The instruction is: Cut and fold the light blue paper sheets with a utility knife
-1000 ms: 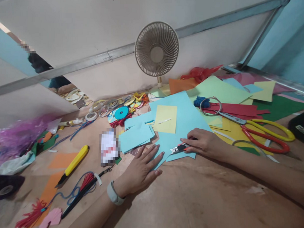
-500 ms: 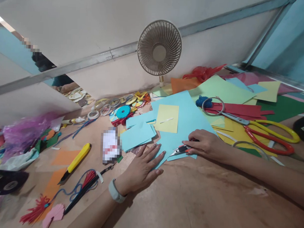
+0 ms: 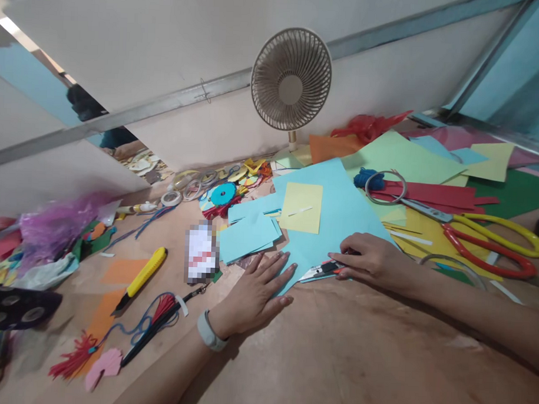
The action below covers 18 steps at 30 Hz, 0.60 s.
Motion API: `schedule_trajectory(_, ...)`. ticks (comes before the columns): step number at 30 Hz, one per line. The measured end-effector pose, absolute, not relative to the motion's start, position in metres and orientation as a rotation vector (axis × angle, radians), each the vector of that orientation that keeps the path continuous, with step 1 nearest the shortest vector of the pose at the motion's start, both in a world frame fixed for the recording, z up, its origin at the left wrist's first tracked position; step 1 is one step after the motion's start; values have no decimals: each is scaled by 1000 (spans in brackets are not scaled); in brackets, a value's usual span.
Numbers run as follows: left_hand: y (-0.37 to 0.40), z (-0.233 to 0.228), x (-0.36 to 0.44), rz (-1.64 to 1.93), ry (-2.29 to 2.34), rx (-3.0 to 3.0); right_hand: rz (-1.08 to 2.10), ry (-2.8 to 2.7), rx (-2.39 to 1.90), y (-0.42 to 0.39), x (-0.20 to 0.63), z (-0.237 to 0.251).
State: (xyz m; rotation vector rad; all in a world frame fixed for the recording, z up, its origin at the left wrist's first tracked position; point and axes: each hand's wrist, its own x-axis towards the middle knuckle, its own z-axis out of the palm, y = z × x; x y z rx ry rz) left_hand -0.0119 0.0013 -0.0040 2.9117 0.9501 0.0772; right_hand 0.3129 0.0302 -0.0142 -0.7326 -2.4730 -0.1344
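My left hand (image 3: 255,296) lies flat, fingers spread, pressing the near corner of a large light-blue paper sheet (image 3: 335,210) on the brown table. My right hand (image 3: 369,261) grips a small red-and-black utility knife (image 3: 322,270) whose blade rests at the sheet's near edge, just right of my left fingertips. A yellow paper square (image 3: 301,208) lies on the blue sheet. A stack of smaller light-blue pieces (image 3: 247,233) sits beside my left hand.
A small desk fan (image 3: 291,79) stands by the wall. Big red-and-yellow scissors (image 3: 489,239) lie on coloured paper at right. A yellow utility knife (image 3: 143,277), tape rolls (image 3: 181,190), red tassels (image 3: 72,360) and purple plastic (image 3: 52,227) clutter the left.
My right hand has drawn the knife slightly toward the near edge of the blue sheet; my left hand stays flat. The view has drifted a little.
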Motion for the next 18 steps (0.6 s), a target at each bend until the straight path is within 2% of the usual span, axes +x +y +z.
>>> schedule_trajectory(7,1,-1,-11,96,961,2873,-202,-2464,-693,29,305,-12)
schedule_trajectory(13,0,1,-10,76,957,2849,-73,-2504,-758,25,306,-13)
schedule_trajectory(18,0,2,-10,60,971,2827,-107,-2499,-701,23,297,-14)
